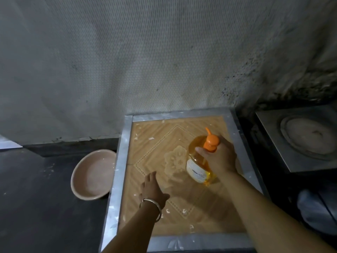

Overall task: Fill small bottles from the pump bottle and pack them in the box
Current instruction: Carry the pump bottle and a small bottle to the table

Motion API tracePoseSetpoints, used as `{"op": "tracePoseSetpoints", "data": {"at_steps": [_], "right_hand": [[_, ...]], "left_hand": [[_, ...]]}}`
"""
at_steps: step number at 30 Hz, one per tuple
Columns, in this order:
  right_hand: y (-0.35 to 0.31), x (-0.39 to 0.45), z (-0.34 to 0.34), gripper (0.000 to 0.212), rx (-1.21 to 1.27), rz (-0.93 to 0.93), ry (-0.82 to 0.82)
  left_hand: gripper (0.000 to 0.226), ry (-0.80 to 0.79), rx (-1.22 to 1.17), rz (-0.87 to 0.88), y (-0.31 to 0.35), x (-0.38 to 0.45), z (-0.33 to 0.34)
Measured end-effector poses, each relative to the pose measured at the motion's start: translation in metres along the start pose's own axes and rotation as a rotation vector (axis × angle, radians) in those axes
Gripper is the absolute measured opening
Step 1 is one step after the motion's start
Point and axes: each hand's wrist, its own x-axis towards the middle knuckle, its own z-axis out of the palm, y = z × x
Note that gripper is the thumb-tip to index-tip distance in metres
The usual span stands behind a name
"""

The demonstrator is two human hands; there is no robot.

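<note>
A clear pump bottle (pixel 197 161) of orange liquid with an orange pump head and a white label stands on the small patterned table (pixel 151 154), right of its middle. My right hand (pixel 218 157) is wrapped around the bottle's neck just below the pump. My left hand (pixel 153 189) lies flat on the tabletop to the left of the bottle, fingers spread, holding nothing; a metal bangle sits on that wrist. No small bottles and no box are in view.
The table has a silver rim (pixel 120 161) and stands against a grey textured wall (pixel 145 61). A pink basin (pixel 93 175) leans on the dark floor at the left. A metal stand with a round plate (pixel 308 137) is at the right.
</note>
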Motion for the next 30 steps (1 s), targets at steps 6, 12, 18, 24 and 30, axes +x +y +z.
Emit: {"op": "tracePoseSetpoints", "data": {"at_steps": [6,12,18,24,30], "right_hand": [[0.012,0.010,0.013,0.050,0.046,-0.021,0.028],[0.009,0.009,0.013,0.036,0.097,-0.050,0.053],[-0.003,0.003,0.006,0.040,0.072,-0.108,0.015],[-0.029,-0.009,-0.001,0.046,-0.079,-0.221,-0.140],[-0.071,-0.030,-0.015,0.033,-0.118,-0.269,-0.233]], "left_hand": [[0.064,0.063,-0.057,-0.056,-0.007,0.014,0.025],[0.041,0.142,-0.100,-0.010,0.000,0.016,0.027],[0.033,0.185,-0.252,0.107,0.034,0.009,0.001],[0.035,0.208,-0.296,0.186,0.057,-0.003,-0.031],[0.038,0.251,-0.336,0.194,0.063,-0.029,-0.077]]}}
